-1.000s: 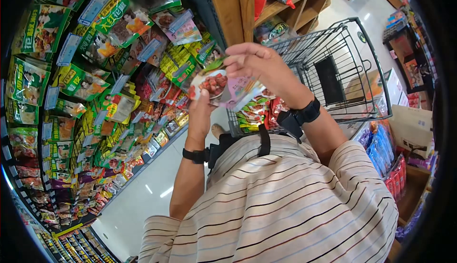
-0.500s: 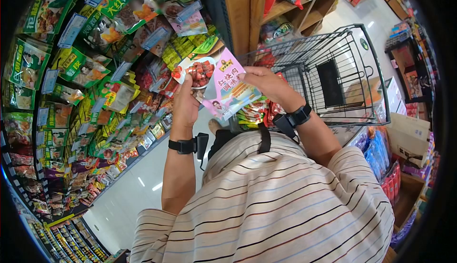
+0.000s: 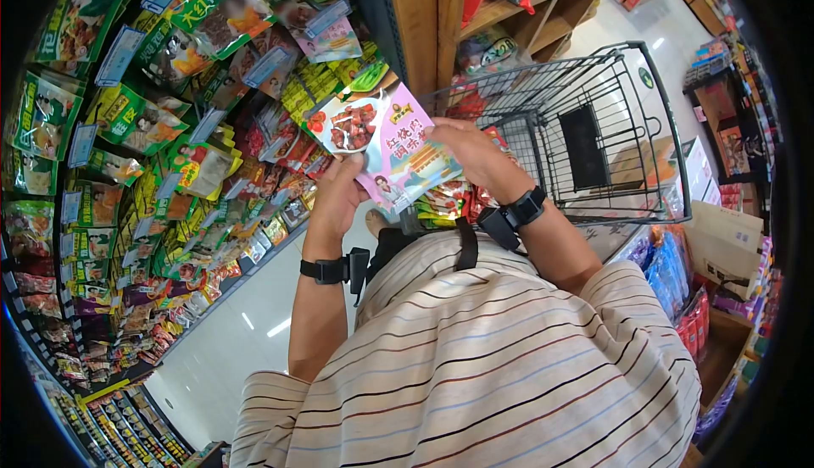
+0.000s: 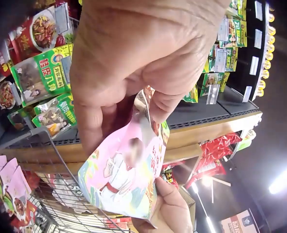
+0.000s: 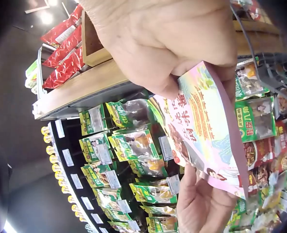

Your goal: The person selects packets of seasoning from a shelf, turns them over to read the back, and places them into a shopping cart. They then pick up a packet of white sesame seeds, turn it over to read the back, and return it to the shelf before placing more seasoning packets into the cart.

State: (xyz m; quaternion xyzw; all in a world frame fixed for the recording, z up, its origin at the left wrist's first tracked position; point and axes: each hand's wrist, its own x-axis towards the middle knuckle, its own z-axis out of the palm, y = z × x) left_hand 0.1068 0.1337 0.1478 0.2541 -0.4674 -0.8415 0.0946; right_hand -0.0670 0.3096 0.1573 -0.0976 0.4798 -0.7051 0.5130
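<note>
A pink seasoning packet [image 3: 397, 150] with a picture of red meat on a plate is stretched between both hands in the head view. My left hand [image 3: 337, 201] pinches its lower left edge, thumb on the front. At its right edge my right hand [image 3: 483, 158] grips it, thumb also on top. The left wrist view shows the packet's face with a printed figure [image 4: 121, 174], the left hand [image 4: 143, 53] curled over its edge. From the right wrist, the packet [image 5: 201, 131] lies between the right hand [image 5: 167, 43] above and the left hand [image 5: 201, 201] below.
Hanging green packets [image 3: 140, 120] fill the rack on the left. A black wire cart [image 3: 585, 146] stands at the right with red and green packets [image 3: 445, 203] in its near end. A wooden post [image 3: 437, 36] rises ahead, and a cardboard box [image 3: 725, 243] sits far right.
The right hand came down from above the packet onto its right edge, and the packet turned its front upward. Over the last half second both hands have barely moved.
</note>
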